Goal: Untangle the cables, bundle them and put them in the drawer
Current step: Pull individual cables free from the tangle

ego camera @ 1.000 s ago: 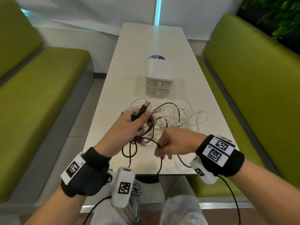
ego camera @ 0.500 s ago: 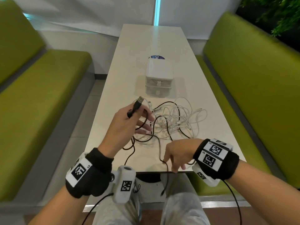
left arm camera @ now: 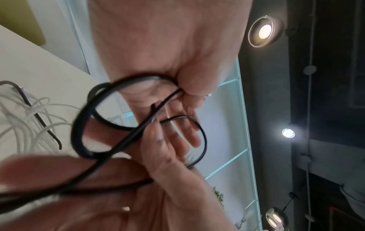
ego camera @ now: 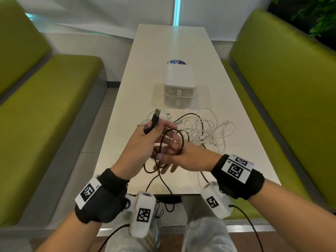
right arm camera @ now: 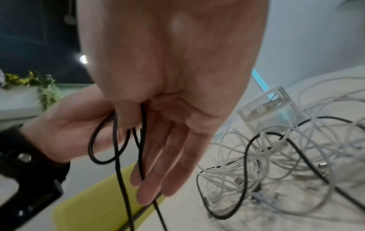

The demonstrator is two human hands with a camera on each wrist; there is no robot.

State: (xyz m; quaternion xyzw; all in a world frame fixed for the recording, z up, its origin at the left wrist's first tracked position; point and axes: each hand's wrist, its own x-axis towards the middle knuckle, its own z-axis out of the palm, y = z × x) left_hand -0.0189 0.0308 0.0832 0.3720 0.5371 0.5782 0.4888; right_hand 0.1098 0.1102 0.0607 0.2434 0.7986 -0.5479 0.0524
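Observation:
My left hand [ego camera: 154,132] is raised above the near end of the table and grips a black cable [ego camera: 182,142], whose USB plug [ego camera: 156,116] and second plug stick up past the thumb. Several loops of that cable hang from this hand [left arm camera: 177,96], the thumb pinning them to the palm. My right hand [ego camera: 169,160] reaches in under the left one; its thumb pinches strands of the black cable [right arm camera: 118,164] while its fingers [right arm camera: 158,179] lie nearly straight. More black cable trails off the table's front edge. A tangle of white cables [ego camera: 209,128] lies behind the hands.
A small white two-drawer box [ego camera: 179,84] stands mid-table behind the tangle, both drawers closed. The white table [ego camera: 163,42] runs away from me between two green benches [ego camera: 54,99]. Another black cable [right arm camera: 296,148] winds through the white tangle.
My right hand rose from the table's front edge to the left hand, bringing a length of black cable up as a new loop. The left hand stayed in place with the plugs.

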